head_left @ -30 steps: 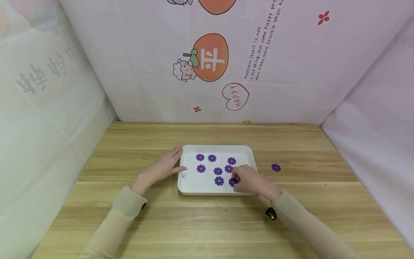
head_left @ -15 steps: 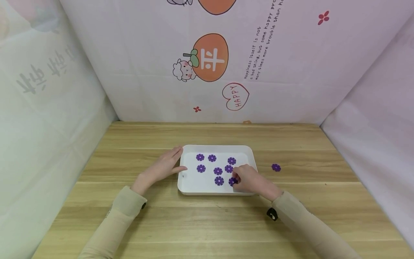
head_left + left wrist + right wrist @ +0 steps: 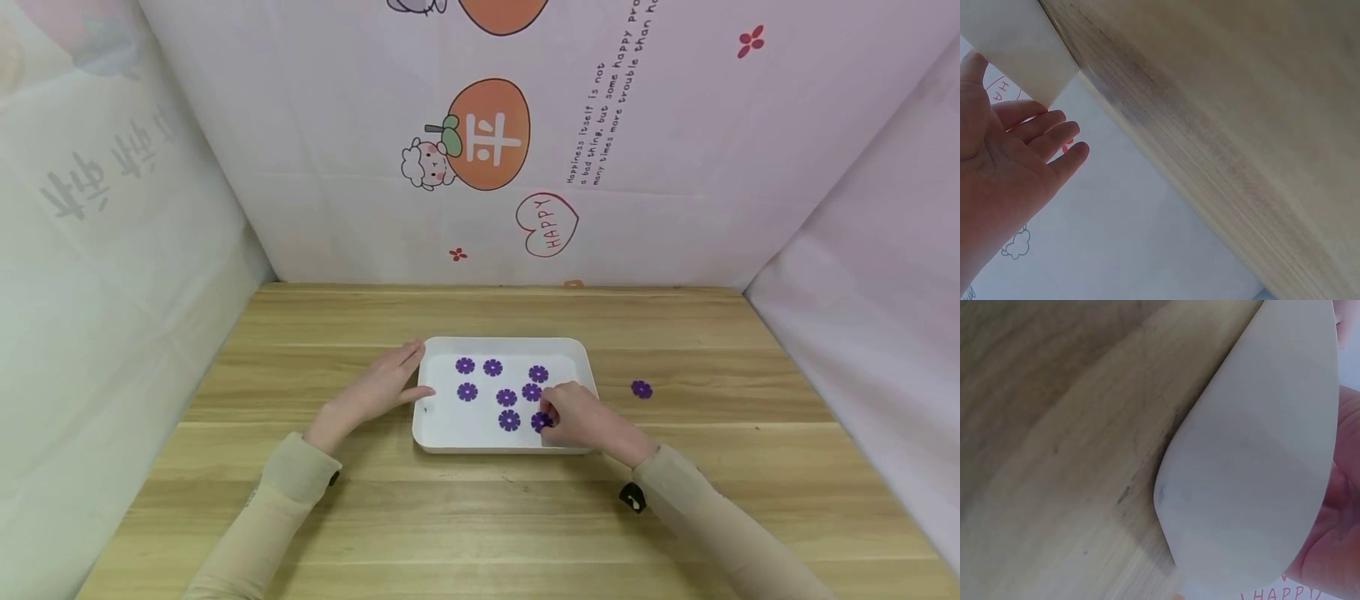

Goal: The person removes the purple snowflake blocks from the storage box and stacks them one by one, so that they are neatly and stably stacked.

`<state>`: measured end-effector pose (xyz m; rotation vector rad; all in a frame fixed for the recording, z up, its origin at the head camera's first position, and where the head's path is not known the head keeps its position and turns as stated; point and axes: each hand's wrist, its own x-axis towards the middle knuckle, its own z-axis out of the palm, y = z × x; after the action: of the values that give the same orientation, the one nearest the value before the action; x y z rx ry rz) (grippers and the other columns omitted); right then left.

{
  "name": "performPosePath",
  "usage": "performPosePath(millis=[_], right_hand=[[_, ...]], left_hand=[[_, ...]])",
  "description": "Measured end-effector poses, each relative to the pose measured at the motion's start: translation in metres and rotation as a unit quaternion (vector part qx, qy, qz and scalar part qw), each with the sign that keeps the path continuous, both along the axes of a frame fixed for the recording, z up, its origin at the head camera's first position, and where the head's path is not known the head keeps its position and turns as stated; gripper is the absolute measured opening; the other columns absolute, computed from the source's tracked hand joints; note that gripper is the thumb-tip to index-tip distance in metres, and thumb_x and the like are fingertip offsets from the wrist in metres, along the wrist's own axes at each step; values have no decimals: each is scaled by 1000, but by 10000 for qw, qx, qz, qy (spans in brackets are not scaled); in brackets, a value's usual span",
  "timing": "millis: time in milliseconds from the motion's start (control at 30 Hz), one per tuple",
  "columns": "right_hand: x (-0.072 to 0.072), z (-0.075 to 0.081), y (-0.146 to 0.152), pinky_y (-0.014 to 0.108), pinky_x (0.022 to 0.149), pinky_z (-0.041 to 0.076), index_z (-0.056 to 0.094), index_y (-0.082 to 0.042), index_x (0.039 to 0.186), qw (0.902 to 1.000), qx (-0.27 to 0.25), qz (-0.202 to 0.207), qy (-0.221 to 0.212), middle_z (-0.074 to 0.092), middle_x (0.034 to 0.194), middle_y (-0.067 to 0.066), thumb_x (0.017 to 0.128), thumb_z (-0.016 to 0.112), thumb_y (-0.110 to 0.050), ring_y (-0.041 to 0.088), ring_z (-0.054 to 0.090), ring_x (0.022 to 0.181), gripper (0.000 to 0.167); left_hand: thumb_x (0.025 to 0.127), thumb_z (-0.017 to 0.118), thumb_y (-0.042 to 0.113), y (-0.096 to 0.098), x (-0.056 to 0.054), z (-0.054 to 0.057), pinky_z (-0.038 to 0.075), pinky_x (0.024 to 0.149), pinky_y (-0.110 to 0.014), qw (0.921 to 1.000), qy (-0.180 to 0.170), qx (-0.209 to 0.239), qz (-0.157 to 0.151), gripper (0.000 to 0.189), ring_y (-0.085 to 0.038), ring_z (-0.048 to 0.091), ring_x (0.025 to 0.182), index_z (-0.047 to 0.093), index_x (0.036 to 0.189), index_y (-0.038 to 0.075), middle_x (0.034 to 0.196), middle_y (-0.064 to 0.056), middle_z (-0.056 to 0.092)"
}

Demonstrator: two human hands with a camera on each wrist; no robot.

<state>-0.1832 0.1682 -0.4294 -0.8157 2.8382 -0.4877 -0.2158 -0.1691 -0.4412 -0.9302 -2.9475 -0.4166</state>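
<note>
A shallow white tray [image 3: 457, 437] lies on the wooden table, with several purple snowflake discs, such as one disc [image 3: 509, 420], spread flat inside it. My left hand [image 3: 381, 382] rests at the tray's left side, fingers extended along the rim and thumb over the edge; the left wrist view shows this hand [image 3: 1013, 140] with its fingertips at the tray wall [image 3: 1022, 47]. Inside the tray's front right part, my right hand [image 3: 573, 414] pinches a purple snowflake disc [image 3: 540, 422], partly hidden by the fingers. In the right wrist view the tray wall [image 3: 1247, 456] hides most of that hand [image 3: 1329, 556].
One more purple snowflake disc [image 3: 641, 389] lies on the table [image 3: 465, 533] to the right of the tray. A printed white cloth [image 3: 637, 225] stands behind the table, and plain cloth walls rise at both sides.
</note>
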Motion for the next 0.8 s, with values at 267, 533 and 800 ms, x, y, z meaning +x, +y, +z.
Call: performPosePath(millis=[267,533,800], right_hand=[[-2,7,3,20,62,51,68,-1,89,9996,-29,-215,-158,64,76,3,72,77,-6,9,53,66,20],[-6,19,9,23,66,56,68,1,90,9996,-153,-252,-6,67,79,6,74,80,-7,11,58,71,22],[-10,26,19,24,67,57,67,1,90,9990,-141,-419,-20,67,81,8,75,79,-7,13,59,73,21]], left_hand=[[97,60,43,1,2,1,35,119,-56,10000,-32,44,10,80,-44,37,144,33,148,-12,155,-31,35],[97,60,44,1,2,2,35,120,-55,9999,64,-129,11,80,-44,37,144,34,148,-12,154,-31,37],[98,57,46,2,3,6,34,120,-57,9995,-40,-293,93,81,-44,35,145,33,149,-11,155,-30,35]])
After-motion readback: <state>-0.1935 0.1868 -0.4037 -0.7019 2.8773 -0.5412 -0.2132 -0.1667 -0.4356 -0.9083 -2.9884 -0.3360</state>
